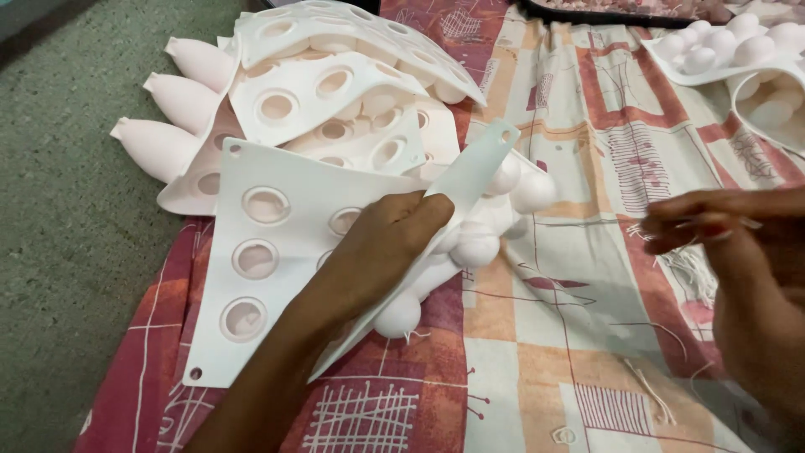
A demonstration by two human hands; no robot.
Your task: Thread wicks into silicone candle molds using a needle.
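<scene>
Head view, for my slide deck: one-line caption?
Left hand presses a white holed mould sheet; right hand pinches threads over patterned cloth.

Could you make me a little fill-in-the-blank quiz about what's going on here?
1. The left hand presses on a white mould sheet full of round ____.
2. The cloth under it is patterned red, orange and ____.
3. The right hand pinches thin white ____.

Missing words: holes; white; threads
</scene>
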